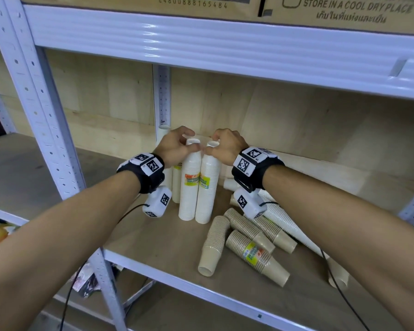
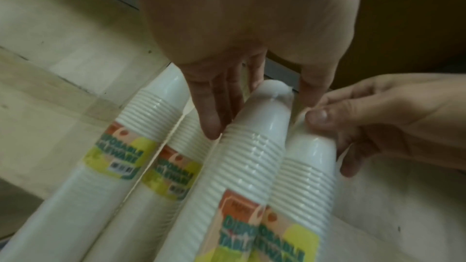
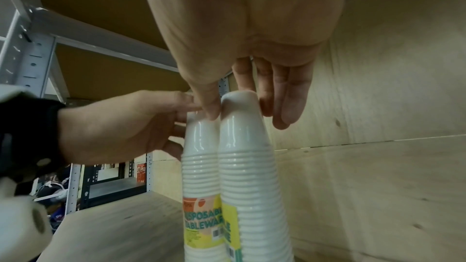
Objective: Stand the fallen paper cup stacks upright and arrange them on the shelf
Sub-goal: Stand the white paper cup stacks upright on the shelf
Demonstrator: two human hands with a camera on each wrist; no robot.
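Stacks already standing came first on our left: two white ones [image 1: 175, 185] were tucked behind our left wrist, close to the rear post [image 1: 162, 96]. Next, our left hand [image 1: 175, 146] was curled round the top of one upright white stack [image 1: 188, 185], and just beside it our right hand [image 1: 225, 144] pinched the top of its neighbour [image 1: 207, 187], thumb [image 3: 210, 105] on one side and fingers [image 3: 267, 95] on the other. Both stacks stood touching on the shelf board [image 1: 153, 235].

To do this well, we judged that we should hold each stack plumb by its crown, press the bases flat, keep the pair snug against the earlier ones, and let go gently, one hand at a time, since tall narrow stacks tip easily.

Further right, fallen brown stacks [image 1: 249, 244] and a fallen white stack [image 1: 287, 223] lay waiting.
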